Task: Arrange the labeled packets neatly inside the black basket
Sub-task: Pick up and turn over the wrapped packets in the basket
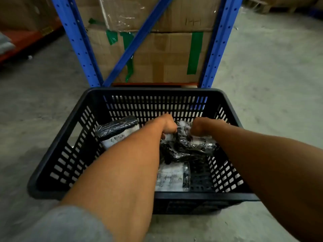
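Observation:
A black slotted basket [57, 152] stands on the concrete floor in front of me. Both my arms reach down into it. My left hand [167, 125] and my right hand [201, 126] each grip an end of a shiny black plastic-wrapped packet [185, 135] near the far wall. Under it lies another black packet [181, 152]. A packet with a white label [116, 132] leans in the far left corner. One more white-labelled packet [170, 177] lies flat near the front wall, partly hidden by my left forearm.
Just behind the basket rises a blue metal rack [78, 49] with a diagonal brace, holding taped cardboard boxes [166, 55]. An orange shelf beam [21, 42] runs at the far left. Bare concrete floor [271, 75] lies on both sides.

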A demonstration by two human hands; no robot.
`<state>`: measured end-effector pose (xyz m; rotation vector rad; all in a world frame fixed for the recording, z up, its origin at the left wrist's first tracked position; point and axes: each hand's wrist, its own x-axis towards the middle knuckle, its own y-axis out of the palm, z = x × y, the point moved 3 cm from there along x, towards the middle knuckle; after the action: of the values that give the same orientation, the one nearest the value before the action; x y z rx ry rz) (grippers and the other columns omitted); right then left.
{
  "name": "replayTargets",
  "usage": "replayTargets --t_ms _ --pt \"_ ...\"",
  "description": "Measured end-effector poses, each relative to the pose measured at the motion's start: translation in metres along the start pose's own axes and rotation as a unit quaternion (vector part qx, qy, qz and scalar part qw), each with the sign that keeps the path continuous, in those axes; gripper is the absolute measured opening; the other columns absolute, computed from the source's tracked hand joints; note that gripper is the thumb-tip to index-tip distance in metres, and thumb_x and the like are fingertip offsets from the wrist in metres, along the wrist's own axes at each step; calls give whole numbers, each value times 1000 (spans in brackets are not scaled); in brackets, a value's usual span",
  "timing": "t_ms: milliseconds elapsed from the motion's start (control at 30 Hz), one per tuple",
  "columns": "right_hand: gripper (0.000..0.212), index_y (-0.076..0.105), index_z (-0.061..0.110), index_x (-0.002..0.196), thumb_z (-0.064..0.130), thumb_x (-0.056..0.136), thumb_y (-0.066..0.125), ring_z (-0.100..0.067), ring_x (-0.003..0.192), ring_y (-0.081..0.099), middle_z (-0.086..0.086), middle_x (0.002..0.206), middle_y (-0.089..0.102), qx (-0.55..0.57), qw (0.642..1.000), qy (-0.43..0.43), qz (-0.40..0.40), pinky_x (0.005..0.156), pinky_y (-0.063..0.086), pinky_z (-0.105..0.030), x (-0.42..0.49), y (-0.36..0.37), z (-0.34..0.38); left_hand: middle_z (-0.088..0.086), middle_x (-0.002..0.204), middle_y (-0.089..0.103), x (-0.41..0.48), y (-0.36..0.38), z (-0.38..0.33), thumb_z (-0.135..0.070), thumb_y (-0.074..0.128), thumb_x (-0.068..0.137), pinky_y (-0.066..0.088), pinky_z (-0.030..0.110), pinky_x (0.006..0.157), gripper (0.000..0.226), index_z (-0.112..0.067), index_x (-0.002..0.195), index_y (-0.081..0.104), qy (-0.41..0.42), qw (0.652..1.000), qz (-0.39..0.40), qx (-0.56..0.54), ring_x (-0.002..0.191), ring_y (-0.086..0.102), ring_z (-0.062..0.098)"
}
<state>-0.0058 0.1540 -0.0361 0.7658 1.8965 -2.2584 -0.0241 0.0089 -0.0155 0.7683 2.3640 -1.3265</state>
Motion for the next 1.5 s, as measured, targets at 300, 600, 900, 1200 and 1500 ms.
replayTargets --t_ms 300,600,900,1200,1500 --pt "44 58 13 119 47 94 49 -32 101 56 -16 113 62 -38 998 43 -41 82 42 -43 16 32 -10 19 155 36 53 36 26 -35 42 100 32 45 115 55 -5 146 39 -105 992 34 59 139 38 36" --pt "61 34 16 144 51 97 17 -44 137 34 -27 151 37 -33 995 52 -73 108 34 -54 15 39 -10 19 141 52 73 47 32 -26 46 96 45 45 103 45 -5 134 54 -137 986 -74 60 126 51 37" --pt "16 54 10 104 23 96 51 -28 91 59 -13 104 63 143 983 79 -82 86 51 -41 9 26 -19 14 108 68 55 36 12 -27 66 89 55 48 90 34 -6 114 59 -149 948 76 -270 97 66 31" --pt "75 57 7 116 74 83 48 -35 106 59 -23 116 56 323 932 100 133 100 49 -46 12 46 -3 13 89 65 39 -8 74 -22 63 92 60 42 71 20 -3 95 60 -205 922 70 -322 80 65 27" --pt "106 44 9 144 82 68 53 -36 121 55 -17 144 51 386 906 86 150 104 39 -37 35 66 -11 20 118 70 42 17 84 -19 84 66 53 50 96 65 -2 123 59 -172 869 155 -438 104 69 35"
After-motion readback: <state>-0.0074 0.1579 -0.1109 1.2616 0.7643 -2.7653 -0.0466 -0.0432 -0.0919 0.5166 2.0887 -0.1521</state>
